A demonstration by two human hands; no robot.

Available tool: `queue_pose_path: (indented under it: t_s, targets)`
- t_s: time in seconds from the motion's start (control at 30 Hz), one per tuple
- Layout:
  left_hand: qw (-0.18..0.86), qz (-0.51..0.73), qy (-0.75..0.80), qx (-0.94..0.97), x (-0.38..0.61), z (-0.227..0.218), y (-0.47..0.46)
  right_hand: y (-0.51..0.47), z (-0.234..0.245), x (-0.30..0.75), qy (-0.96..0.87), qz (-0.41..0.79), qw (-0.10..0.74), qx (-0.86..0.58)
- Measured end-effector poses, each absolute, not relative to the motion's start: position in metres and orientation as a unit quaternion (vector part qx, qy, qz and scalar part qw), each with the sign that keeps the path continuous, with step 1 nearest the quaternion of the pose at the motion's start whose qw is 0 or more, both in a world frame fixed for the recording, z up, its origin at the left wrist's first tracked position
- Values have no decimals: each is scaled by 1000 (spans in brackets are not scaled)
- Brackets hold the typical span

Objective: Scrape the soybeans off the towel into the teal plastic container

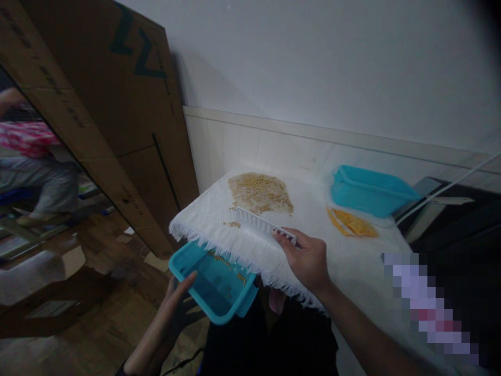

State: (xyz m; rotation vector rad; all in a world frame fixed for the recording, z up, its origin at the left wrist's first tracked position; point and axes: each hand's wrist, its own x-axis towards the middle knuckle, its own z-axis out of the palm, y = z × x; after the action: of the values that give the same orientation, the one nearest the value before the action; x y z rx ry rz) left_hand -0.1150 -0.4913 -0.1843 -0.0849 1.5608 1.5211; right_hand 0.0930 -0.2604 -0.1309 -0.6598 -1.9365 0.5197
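Observation:
My left hand (176, 300) holds a blue plastic basin (219, 317) below the table edge, its thumb over the rim and its fingers at the side. A few yellow beans (241, 279) lie inside the basin, which sits partly beneath the cloth fringe. In my right hand (309, 258) is a white slotted plastic strip (254, 218), gripped at one end and slanting over the white fringed tablecloth (203, 214). Beyond the strip, many yellow beans (260, 190) are spread in a patch on the cloth. A small line of beans (233, 224) lies nearer the edge.
A second blue basin (371, 190) stands at the table's back right, with an orange-yellow plastic packet (352, 223) in front of it. A tall cardboard box (129, 115) rises on the left. Another person (35, 156) sits beyond it.

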Motion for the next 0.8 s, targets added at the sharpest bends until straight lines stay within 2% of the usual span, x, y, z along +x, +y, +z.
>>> queue_pose_path:
  t_s: [0.47, 0.8]
  targets:
    - [474, 632, 613, -22, -112, -173, -493, -273, -126, 93, -810, 211, 499, -224]
    - [466, 633, 618, -12, -114, -180, -493, -276, -123, 94, -821, 199, 494, -206]
